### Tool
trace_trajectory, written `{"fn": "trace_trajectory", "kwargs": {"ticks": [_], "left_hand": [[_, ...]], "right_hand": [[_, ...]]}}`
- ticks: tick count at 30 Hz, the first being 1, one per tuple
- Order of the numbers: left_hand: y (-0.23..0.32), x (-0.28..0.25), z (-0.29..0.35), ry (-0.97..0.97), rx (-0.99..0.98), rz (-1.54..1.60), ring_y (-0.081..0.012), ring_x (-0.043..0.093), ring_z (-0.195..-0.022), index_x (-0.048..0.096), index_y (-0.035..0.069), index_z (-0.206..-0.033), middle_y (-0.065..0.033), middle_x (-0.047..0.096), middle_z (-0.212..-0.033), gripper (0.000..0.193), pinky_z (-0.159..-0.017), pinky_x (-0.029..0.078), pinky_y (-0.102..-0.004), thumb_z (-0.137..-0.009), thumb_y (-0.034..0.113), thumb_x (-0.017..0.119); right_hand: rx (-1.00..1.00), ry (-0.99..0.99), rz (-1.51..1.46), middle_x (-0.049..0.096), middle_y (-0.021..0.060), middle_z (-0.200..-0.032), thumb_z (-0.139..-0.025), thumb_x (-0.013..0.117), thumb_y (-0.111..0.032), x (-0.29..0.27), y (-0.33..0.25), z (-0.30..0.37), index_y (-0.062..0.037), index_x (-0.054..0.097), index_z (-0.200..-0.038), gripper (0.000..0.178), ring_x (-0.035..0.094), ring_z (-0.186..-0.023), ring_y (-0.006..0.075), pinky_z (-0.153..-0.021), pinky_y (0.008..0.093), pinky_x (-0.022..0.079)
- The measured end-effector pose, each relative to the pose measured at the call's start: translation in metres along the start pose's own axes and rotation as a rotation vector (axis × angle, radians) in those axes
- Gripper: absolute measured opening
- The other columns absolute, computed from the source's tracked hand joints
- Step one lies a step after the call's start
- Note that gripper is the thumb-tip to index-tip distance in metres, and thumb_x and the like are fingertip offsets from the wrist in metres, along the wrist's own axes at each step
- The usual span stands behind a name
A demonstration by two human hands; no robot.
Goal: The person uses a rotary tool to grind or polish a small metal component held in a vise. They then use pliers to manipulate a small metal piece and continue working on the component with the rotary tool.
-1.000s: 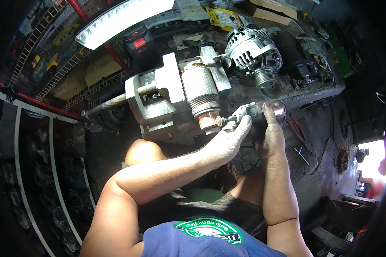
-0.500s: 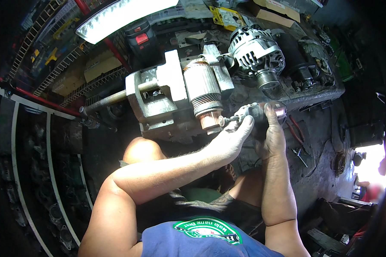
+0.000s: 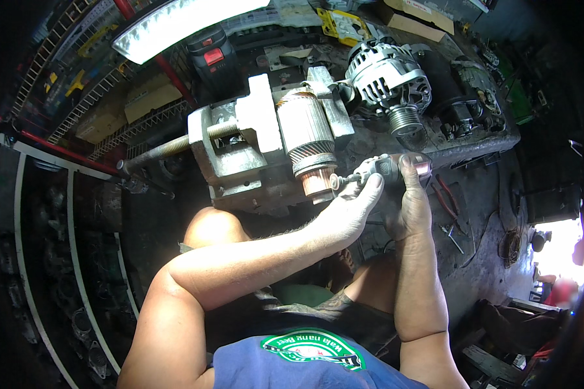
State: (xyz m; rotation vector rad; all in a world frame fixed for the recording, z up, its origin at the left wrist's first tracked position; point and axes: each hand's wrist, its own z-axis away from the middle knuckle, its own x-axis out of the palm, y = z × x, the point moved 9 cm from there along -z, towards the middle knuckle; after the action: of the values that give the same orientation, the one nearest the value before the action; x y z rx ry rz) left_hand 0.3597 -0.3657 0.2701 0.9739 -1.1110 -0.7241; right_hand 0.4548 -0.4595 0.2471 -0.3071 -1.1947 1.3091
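Both my hands are closed around a small rotary tool point(image 3: 385, 168), its body lying across them. My left hand point(image 3: 352, 209) grips the tool's front from below, with the thumb up along its nose. My right hand point(image 3: 411, 201) wraps the rear body, thumb on top. At the tool's tip a small round disc point(image 3: 334, 182) sits against or just beside the copper commutator point(image 3: 316, 181); I cannot tell if they touch. This commutator is the near end of a motor armature point(image 3: 305, 126), which is clamped between the jaws of a metal bench vise point(image 3: 263, 120).
An alternator point(image 3: 388, 79) with a ribbed pulley stands on the workbench point(image 3: 464, 146), right of the vise. The vise screw point(image 3: 159, 153) sticks out to the left. A bright lamp point(image 3: 188, 26) hangs above. Red-handled pliers point(image 3: 445, 194) lie low on the right. Shelves line the left side.
Almost nothing differs. The hands and the tool stay at the commutator, and the whole view has shifted very slightly.
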Motion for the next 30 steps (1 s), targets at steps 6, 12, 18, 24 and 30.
{"fn": "trace_trajectory", "kwargs": {"ticks": [6, 12, 18, 24, 30], "left_hand": [[0.005, 0.001, -0.001, 0.004, 0.088, 0.027, -0.0065, 0.047, -0.116, 0.054, 0.004, -0.143, 0.0013, 0.056, -0.126, 0.04, -0.108, 0.038, -0.0241, -0.116, 0.032, 0.047], [-0.005, -0.003, -0.005, 0.043, 0.05, -0.018, -0.0071, 0.047, -0.119, 0.054, 0.001, -0.144, 0.0001, 0.056, -0.128, 0.044, -0.11, 0.036, -0.0252, -0.116, 0.035, 0.047], [-0.003, -0.003, -0.005, 0.058, 0.02, -0.034, -0.0085, 0.047, -0.121, 0.053, 0.001, -0.145, -0.0016, 0.057, -0.13, 0.047, -0.112, 0.036, -0.026, -0.116, 0.038, 0.047], [0.009, -0.001, -0.005, 0.045, 0.092, -0.057, -0.0119, 0.046, -0.129, 0.05, 0.001, -0.15, -0.0052, 0.056, -0.139, 0.052, -0.117, 0.034, -0.0288, -0.116, 0.04, 0.044], [0.012, 0.001, -0.008, 0.019, 0.165, -0.056, -0.0157, 0.042, -0.14, 0.043, 0.002, -0.157, -0.0087, 0.051, -0.152, 0.058, -0.122, 0.03, -0.0313, -0.117, 0.042, 0.041]], "right_hand": [[0.009, -0.006, -0.01, 0.073, 0.0092, -0.116, -0.1, 0.074, -0.041, 0.0, 0.0, -0.002, -0.0034, 0.067, -0.126, 0.046, 0.072, -0.102, 0.0227, -0.095, 0.0418, 0.06], [-0.008, -0.024, -0.032, 0.072, 0.011, -0.118, -0.1, 0.074, -0.04, 0.001, 0.001, -0.008, -0.0015, 0.065, -0.128, 0.048, 0.073, -0.104, 0.0228, -0.096, 0.0413, 0.06], [0.012, -0.034, 0.005, 0.073, 0.0097, -0.117, -0.1, 0.074, -0.042, 0.002, 0.001, -0.009, -0.0029, 0.068, -0.123, 0.046, 0.072, -0.105, 0.0218, -0.099, 0.0395, 0.058], [0.006, -0.042, 0.014, 0.074, 0.0069, -0.113, -0.1, 0.074, -0.042, 0.004, 0.001, -0.014, -0.0056, 0.07, -0.122, 0.042, 0.071, -0.103, 0.0205, -0.095, 0.0379, 0.058], [-0.007, -0.059, 0.023, 0.074, 0.0084, -0.113, -0.1, 0.073, -0.042, 0.011, -0.002, -0.01, -0.0055, 0.069, -0.121, 0.042, 0.072, -0.103, 0.0221, -0.098, 0.0408, 0.057]]}}
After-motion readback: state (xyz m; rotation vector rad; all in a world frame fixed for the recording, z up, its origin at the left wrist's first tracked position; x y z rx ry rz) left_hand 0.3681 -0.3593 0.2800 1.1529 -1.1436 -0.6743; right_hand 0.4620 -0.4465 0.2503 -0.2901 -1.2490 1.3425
